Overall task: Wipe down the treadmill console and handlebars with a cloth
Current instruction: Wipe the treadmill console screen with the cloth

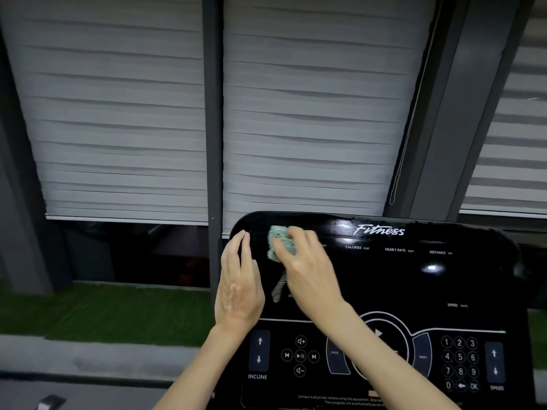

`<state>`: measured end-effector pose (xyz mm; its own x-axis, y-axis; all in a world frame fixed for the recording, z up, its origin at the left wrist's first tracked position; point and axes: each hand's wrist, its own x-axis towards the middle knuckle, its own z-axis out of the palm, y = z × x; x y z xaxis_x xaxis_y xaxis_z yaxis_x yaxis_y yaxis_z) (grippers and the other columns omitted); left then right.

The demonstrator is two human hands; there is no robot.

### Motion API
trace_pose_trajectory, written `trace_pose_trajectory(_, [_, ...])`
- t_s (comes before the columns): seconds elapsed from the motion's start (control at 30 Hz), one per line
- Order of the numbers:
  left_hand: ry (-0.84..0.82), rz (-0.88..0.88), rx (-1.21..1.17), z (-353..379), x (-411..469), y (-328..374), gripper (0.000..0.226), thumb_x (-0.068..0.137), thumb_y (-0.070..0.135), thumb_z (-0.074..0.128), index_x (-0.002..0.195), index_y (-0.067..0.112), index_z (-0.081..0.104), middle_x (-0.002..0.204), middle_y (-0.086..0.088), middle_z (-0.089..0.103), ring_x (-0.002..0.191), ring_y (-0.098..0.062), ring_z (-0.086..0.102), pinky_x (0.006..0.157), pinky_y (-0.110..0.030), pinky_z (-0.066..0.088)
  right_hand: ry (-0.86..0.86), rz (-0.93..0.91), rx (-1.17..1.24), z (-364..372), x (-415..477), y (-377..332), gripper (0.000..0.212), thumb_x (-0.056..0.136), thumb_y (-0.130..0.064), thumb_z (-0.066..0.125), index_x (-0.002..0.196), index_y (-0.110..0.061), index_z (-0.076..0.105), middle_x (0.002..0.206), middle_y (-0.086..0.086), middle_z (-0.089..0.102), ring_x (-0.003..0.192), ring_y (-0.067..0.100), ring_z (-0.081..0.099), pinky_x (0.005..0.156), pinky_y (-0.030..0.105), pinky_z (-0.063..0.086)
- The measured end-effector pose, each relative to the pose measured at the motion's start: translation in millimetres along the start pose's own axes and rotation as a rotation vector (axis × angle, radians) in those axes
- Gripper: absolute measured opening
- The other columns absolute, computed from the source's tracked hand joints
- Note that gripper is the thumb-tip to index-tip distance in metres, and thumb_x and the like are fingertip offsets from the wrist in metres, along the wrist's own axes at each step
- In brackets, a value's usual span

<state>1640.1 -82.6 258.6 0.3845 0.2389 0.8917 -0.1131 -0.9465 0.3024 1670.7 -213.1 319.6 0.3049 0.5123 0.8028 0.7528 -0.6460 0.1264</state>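
The glossy black treadmill console (414,279) fills the lower right, with "Fitness" lettering, readout labels and button pads. My right hand (307,270) grips a small teal cloth (278,239) and presses it against the console's upper left area; the hand is blurred. A strip of the cloth hangs down below the hand. My left hand (238,288) lies flat with straight fingers along the console's left edge, just left of the cloth. No handlebars are visible.
Behind the console hang grey pleated window blinds (124,128) between dark frame posts (213,113). A bead cord (402,143) dangles at the right. A green grass-like ledge (103,312) runs below the window at left.
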Motion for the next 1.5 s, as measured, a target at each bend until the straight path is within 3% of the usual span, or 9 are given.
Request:
trace_pose_trajectory(0.2, [0.028,-0.036,-0.06,-1,1,-1,0.047,0.094,-0.003,0.047,0.14,-0.011,0.039,0.144,-0.016,0.035,0.133,-0.029,0.037,0.118,-0.023,0.023,-0.099,-0.037,0.081,4,16,-22,0.044,0.086,-0.023,0.045,0.126,-0.01,0.059,0.12,0.015,0.052,0.095,0.029,0.049,0.079,0.037,0.05])
trace_pose_trajectory(0.37, [0.016,0.002,-0.039,-2,1,0,0.047,0.096,0.008,0.035,0.14,-0.006,0.039,0.143,-0.017,0.039,0.134,-0.029,0.039,0.117,-0.027,0.026,-0.065,-0.052,0.202,-4,15,1,0.064,0.067,0.009,0.062,0.128,-0.01,0.056,0.104,0.01,0.058,0.087,0.028,0.054,0.06,0.033,0.054])
trace_pose_trajectory(0.53, [-0.028,0.086,-0.056,-4,0,0,0.048,0.088,0.007,0.041,0.136,0.008,0.041,0.142,-0.015,0.042,0.133,-0.03,0.04,0.115,-0.034,0.031,-0.065,-0.06,0.237,-4,12,3,0.066,0.067,0.01,0.063,0.13,-0.006,0.053,0.104,0.008,0.06,0.089,0.027,0.058,0.054,0.034,0.055])
trace_pose_trajectory(0.67, [0.001,0.05,-0.094,-5,1,1,0.047,0.088,0.005,0.04,0.135,-0.001,0.041,0.142,-0.016,0.043,0.135,-0.027,0.04,0.115,-0.034,0.032,-0.073,-0.154,0.154,-3,16,-1,0.048,0.077,0.003,0.061,0.123,-0.01,0.061,0.11,0.011,0.059,0.089,0.026,0.055,0.057,0.021,0.043])
trace_pose_trajectory(0.8, [0.009,-0.01,-0.111,-5,2,1,0.049,0.089,0.008,0.039,0.136,-0.007,0.042,0.144,-0.017,0.042,0.135,-0.025,0.038,0.118,-0.025,0.023,-0.045,-0.157,0.116,6,29,-11,0.039,0.078,0.002,0.06,0.117,-0.006,0.064,0.105,0.011,0.058,0.083,0.025,0.051,0.063,0.031,0.047])
trace_pose_trajectory(1.13, [-0.03,-0.018,-0.096,-5,3,0,0.049,0.096,0.012,0.039,0.14,-0.008,0.038,0.143,-0.016,0.04,0.136,-0.026,0.036,0.118,-0.03,0.026,-0.015,-0.005,-0.098,-20,-18,58,0.056,0.06,0.013,0.074,0.114,0.0,0.064,0.106,0.016,0.057,0.085,0.03,0.052,0.067,0.035,0.053])
trace_pose_trajectory(1.27, [-0.007,-0.039,-0.102,-2,5,3,0.047,0.097,0.01,0.036,0.139,-0.009,0.04,0.142,-0.015,0.041,0.135,-0.026,0.038,0.115,-0.034,0.031,-0.004,0.006,-0.085,-20,-21,55,0.054,0.064,0.016,0.061,0.116,0.001,0.063,0.108,0.019,0.057,0.086,0.032,0.053,0.066,0.036,0.054])
trace_pose_trajectory(1.37, [0.006,-0.03,-0.081,-1,4,4,0.046,0.097,0.008,0.034,0.139,-0.01,0.04,0.141,-0.017,0.043,0.134,-0.027,0.039,0.116,-0.029,0.028,-0.029,-0.07,-0.037,-10,-3,23,0.048,0.079,-0.001,0.037,0.12,-0.004,0.062,0.11,0.017,0.057,0.085,0.03,0.051,0.07,0.035,0.052])
trace_pose_trajectory(1.5, [0.008,-0.024,-0.085,0,1,-1,0.046,0.096,0.004,0.034,0.139,-0.009,0.039,0.141,-0.019,0.042,0.134,-0.029,0.038,0.116,-0.031,0.029,-0.038,-0.148,-0.032,6,20,-10,0.043,0.083,-0.004,0.032,0.11,-0.005,0.065,0.108,0.015,0.059,0.08,0.028,0.051,0.071,0.032,0.051])
